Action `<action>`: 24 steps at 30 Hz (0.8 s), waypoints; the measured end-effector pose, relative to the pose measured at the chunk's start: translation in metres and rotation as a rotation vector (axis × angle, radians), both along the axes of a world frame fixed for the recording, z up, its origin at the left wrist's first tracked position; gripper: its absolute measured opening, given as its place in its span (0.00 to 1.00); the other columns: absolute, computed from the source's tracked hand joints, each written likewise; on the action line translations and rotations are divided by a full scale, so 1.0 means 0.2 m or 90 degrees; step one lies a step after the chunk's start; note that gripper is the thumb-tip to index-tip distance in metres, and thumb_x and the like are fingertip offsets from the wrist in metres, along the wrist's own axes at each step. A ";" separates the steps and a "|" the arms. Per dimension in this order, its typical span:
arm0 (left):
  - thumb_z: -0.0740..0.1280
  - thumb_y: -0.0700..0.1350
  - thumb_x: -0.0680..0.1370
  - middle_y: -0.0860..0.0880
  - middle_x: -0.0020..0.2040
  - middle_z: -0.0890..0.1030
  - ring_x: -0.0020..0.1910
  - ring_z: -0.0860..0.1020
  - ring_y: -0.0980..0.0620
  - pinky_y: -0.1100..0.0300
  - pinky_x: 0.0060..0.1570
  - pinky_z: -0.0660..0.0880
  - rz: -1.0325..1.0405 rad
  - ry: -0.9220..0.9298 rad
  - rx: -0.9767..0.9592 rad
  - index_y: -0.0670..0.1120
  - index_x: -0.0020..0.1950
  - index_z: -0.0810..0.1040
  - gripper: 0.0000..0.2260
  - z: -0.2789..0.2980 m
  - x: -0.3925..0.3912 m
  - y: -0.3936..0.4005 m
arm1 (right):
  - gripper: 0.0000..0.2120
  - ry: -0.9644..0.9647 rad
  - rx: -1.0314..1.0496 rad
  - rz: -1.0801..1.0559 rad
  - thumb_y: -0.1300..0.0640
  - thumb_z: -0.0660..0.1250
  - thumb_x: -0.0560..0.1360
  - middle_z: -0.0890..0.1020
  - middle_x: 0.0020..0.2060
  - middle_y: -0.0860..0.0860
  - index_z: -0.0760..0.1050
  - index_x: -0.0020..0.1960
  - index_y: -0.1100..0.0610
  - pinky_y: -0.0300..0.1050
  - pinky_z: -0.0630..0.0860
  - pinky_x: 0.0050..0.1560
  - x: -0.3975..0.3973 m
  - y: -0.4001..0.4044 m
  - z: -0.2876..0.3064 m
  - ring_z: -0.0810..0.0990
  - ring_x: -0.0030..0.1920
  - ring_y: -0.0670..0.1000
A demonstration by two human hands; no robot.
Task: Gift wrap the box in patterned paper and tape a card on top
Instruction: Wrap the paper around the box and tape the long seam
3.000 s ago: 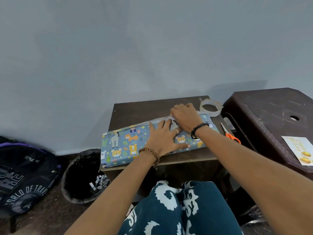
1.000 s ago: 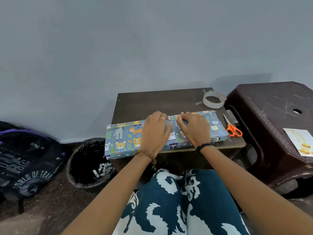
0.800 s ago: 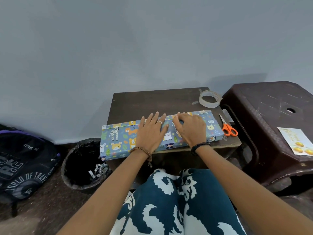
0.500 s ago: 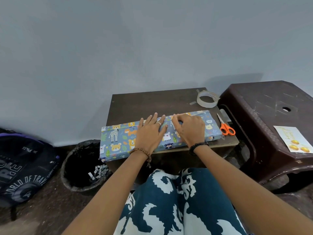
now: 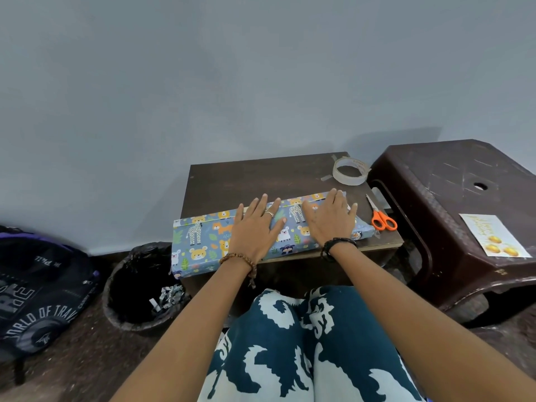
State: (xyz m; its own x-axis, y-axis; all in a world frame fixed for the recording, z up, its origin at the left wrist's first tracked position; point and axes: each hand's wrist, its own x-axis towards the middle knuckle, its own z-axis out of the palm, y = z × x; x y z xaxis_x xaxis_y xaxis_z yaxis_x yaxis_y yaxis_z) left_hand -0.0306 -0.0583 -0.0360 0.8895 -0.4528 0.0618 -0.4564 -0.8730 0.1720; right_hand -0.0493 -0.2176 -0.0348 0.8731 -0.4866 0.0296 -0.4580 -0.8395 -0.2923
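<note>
Both our hands, left hand [image 5: 255,230] and right hand [image 5: 330,220], lie flat and unclenched on the wrapped box [image 5: 203,242] along the small table's [image 5: 261,178] front edge; it looks stiff, light, slick-papered, best gripped by its long sides

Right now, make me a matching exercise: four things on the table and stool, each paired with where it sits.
Things:
1. tape roll
2. scissors
3. card
4. wrapped box

Places:
A. on the brown plastic stool
B. under both flat hands, left hand and right hand
C. far right corner of the small table
D. on the table just right of the box

Pairs: 1-C, 2-D, 3-A, 4-B
</note>
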 end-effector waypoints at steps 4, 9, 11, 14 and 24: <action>0.45 0.58 0.81 0.50 0.77 0.52 0.76 0.50 0.52 0.51 0.73 0.44 0.001 -0.009 -0.007 0.54 0.76 0.49 0.24 -0.01 0.00 0.00 | 0.34 0.027 -0.100 -0.002 0.43 0.48 0.80 0.53 0.75 0.61 0.47 0.75 0.66 0.56 0.45 0.74 -0.01 0.05 0.05 0.50 0.76 0.58; 0.48 0.54 0.82 0.50 0.76 0.57 0.75 0.53 0.52 0.52 0.73 0.46 0.013 -0.024 -0.053 0.51 0.75 0.56 0.22 0.00 0.00 -0.01 | 0.24 -0.025 -0.127 0.322 0.54 0.43 0.83 0.52 0.76 0.56 0.48 0.76 0.61 0.51 0.45 0.75 -0.03 0.20 0.03 0.49 0.76 0.53; 0.50 0.53 0.82 0.50 0.76 0.59 0.75 0.55 0.52 0.53 0.73 0.47 0.019 -0.027 -0.076 0.51 0.75 0.59 0.21 0.01 -0.01 -0.01 | 0.24 0.000 -0.110 0.323 0.53 0.42 0.83 0.51 0.76 0.54 0.48 0.76 0.60 0.51 0.45 0.75 -0.03 0.20 0.02 0.48 0.76 0.51; 0.50 0.53 0.82 0.51 0.76 0.58 0.75 0.54 0.53 0.52 0.73 0.47 0.018 -0.029 -0.066 0.51 0.75 0.58 0.21 0.01 -0.01 0.00 | 0.25 0.028 -0.114 0.285 0.51 0.41 0.82 0.50 0.77 0.55 0.47 0.76 0.61 0.52 0.44 0.75 -0.02 0.19 0.02 0.47 0.76 0.51; 0.46 0.52 0.82 0.52 0.77 0.55 0.76 0.52 0.53 0.52 0.73 0.47 0.005 -0.026 -0.027 0.51 0.76 0.54 0.21 0.00 -0.02 0.00 | 0.35 0.040 -0.022 0.086 0.40 0.43 0.80 0.48 0.76 0.59 0.44 0.76 0.65 0.53 0.41 0.74 0.04 0.20 0.01 0.45 0.76 0.56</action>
